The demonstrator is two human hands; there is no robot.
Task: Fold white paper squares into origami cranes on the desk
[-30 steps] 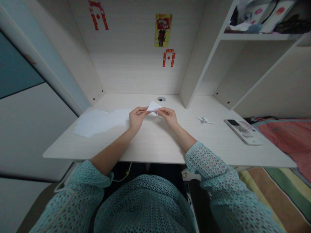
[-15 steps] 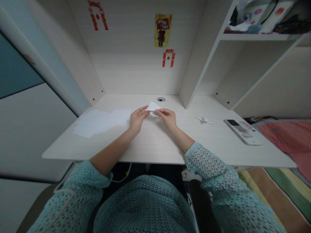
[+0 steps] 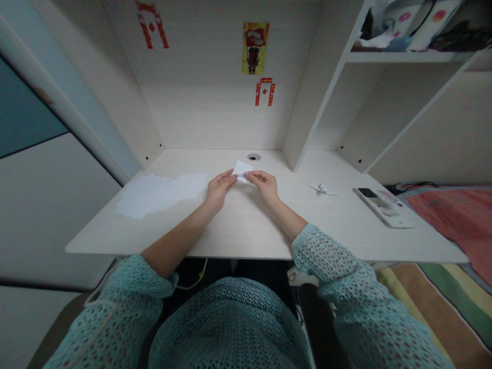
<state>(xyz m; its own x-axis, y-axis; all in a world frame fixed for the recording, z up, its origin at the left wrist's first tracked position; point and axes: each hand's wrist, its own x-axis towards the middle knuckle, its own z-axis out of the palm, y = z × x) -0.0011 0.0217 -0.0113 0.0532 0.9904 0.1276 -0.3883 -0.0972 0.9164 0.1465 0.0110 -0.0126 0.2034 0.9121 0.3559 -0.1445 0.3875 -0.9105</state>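
Observation:
Between my hands is a small folded piece of white paper (image 3: 242,167), held up just over the desk. My left hand (image 3: 219,188) pinches its left edge with thumb and fingers. On the other side, my right hand (image 3: 265,184) is closed on its near right edge. Fingertips cover the lower part of the paper, so its exact folds cannot be made out. To the right lies a small folded white paper figure (image 3: 323,189) with thin points, perhaps a paper crane. Several loose sheets of white paper (image 3: 149,197) lie overlapping on the left.
The white desk (image 3: 238,230) has a back panel with red and yellow stickers (image 3: 255,48). A phone (image 3: 382,207) lies at the right. A round cable hole (image 3: 253,157) sits behind my hands. An upright divider (image 3: 307,113) rises at the back right.
Both hands keep their grip on the paper, with only a slight shift of the fingertips along its near edge. The whole view has drifted a little.

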